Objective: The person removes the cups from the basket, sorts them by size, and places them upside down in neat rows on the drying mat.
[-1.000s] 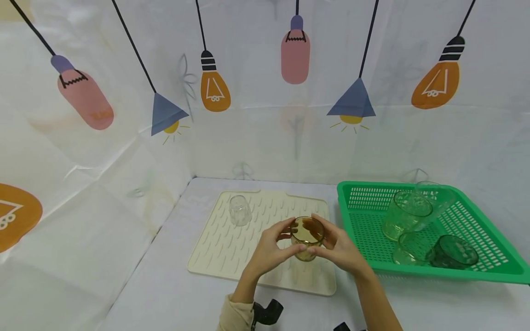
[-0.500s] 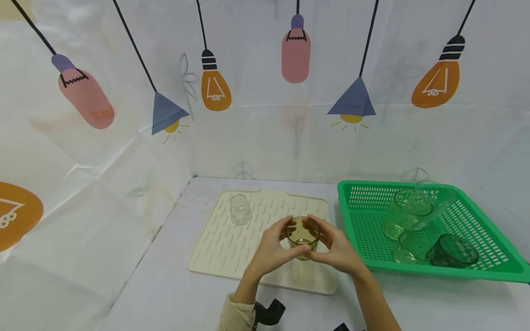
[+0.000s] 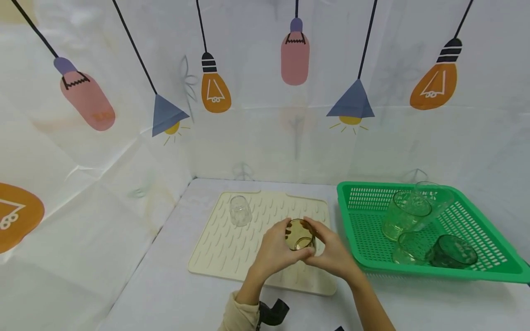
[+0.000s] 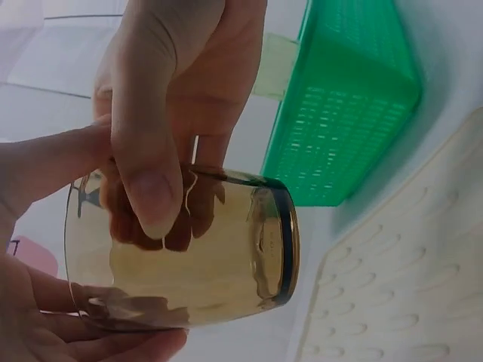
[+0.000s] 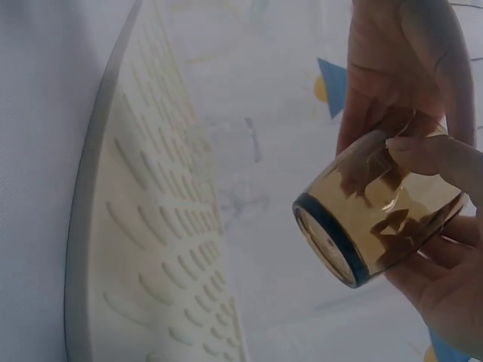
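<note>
Both hands grip an amber drinking glass [image 3: 300, 235] over the front right part of the drying mat [image 3: 225, 250]. My left hand [image 3: 273, 250] curls round one side and my right hand [image 3: 333, 254] round the other, thumbs meeting in front. The glass mouth tips up towards the head camera. In the left wrist view the amber glass [image 4: 226, 275] lies sideways, the right thumb [image 4: 155, 200] pressed on its wall. Its thick dark base ring [image 5: 332, 234] shows in the right wrist view, apart from the mat [image 5: 128, 249].
Upside down at the mat's back left stands a clear glass [image 3: 240, 211]. On the right, a green basket [image 3: 352, 230] holds several glasses, among them a tall clear one [image 3: 403, 216] and a dark one [image 3: 452, 253]. A patterned white sheet [image 3: 265, 147] walls the back and left.
The hands have shifted slightly left with the amber glass. It has tilted, so its mouth faces the head camera more and its base shows through the opening.
</note>
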Motion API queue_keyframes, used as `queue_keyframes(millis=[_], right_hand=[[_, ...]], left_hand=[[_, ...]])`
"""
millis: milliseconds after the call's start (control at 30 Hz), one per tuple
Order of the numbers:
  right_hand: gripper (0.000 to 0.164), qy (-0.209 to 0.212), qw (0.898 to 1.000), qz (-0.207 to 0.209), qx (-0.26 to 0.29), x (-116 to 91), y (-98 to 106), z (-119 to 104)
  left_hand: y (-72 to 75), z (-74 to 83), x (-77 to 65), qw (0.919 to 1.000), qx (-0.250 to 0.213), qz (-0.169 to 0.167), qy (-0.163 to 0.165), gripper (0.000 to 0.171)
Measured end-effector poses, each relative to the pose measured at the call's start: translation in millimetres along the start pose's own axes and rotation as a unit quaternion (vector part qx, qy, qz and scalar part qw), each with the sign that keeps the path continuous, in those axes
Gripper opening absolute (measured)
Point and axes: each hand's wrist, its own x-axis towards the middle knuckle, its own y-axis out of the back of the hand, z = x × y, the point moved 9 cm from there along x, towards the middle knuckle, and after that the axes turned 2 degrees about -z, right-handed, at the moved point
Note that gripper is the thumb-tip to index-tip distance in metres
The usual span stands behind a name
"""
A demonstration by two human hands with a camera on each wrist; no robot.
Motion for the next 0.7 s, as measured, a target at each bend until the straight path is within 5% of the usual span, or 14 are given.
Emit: queue_keyframes(millis=[233, 400, 700], right_hand=[[0.076, 0.021, 1.0, -0.003, -0.023, -3, 0, -3], [0.074, 0.016, 1.0, 0.009, 0.0, -8, 9, 4], [0.071, 0.004, 0.992, 0.008, 0.125, -15, 19, 19]], left_hand=[[4.4, -4.6, -1.3, 0.999, -0.018, 0.032, 0.027, 0.074], [10.8, -10.5, -3.4, 0.9943, -0.098, 0.039, 0.01, 0.072], [10.7, -20.9, -9.6, 0.952, -0.299, -0.014, -0.064, 0.07]])
